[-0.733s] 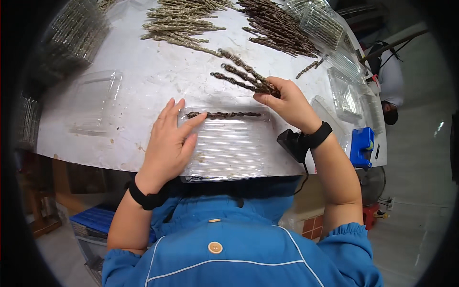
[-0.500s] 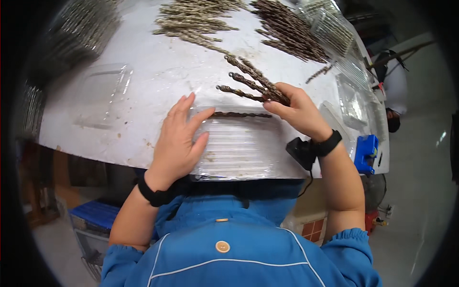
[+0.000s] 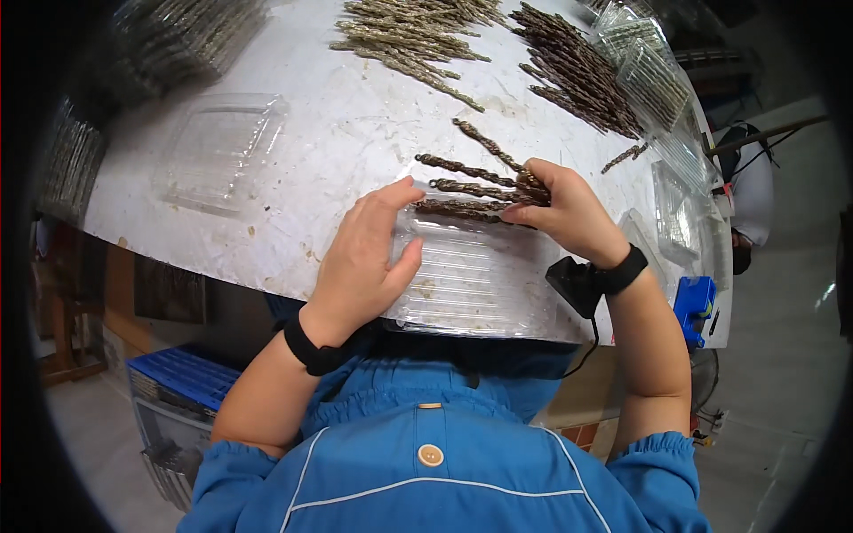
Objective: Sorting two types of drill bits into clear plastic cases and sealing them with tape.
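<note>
Workshop, white worktable, heaped gold rods, heaped brown rods, stacked clear plastic trays

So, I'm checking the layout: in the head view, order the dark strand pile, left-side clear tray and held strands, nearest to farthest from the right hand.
From the right hand:
1. Held strands: in its grip.
2. Dark strand pile: beyond it, toward the back.
3. Left-side clear tray: far over to the left.

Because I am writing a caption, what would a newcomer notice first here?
Probably the dark twisted strands fanned from the right hand, by the far edge of the clear ribbed tray. Then come a pale heap of strands and, to its right, a dark heap across the white table.
</note>
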